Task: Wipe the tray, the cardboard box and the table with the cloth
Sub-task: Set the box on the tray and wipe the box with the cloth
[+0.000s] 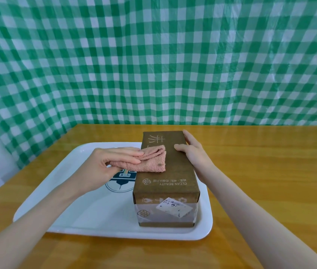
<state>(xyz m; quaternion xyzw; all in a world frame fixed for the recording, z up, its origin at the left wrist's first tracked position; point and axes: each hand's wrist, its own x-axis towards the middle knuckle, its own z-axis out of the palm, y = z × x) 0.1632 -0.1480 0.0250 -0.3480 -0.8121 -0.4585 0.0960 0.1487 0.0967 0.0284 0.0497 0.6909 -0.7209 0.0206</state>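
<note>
Head view: brown cardboard box (166, 171) sits on the right half of the white tray (72, 216), tray on the wooden table (260, 181). The box's long axis runs away from the person, near end with the shipping label (175, 207) facing the camera, far end toward the green checked backdrop (153, 61).

Left hand (107, 167) is clamped on the folded pink cloth (151, 160), thumb under and fingers over the cloth's left part. The cloth lies on the box top, at the left edge, roughly mid-length; its free end points right, across the lid.

Right hand (192, 152) has nothing in it. Fingers are spread and pressed on the far right edge of the box, thumb on the top face, so it is bracing, not gripping.

Key relation: unwiped-looking top extends both ways from the cloth along the long axis, toward the far printed characters and toward the near "CLEAN BEAUTY" text. My read is that strokes should run along that axis, left hand working, right hand pinning the box.

Risk: a sideways push could skate the box on the smooth tray. Tray and table are yet to be judged; I can't tell whether they're wiped.
</note>
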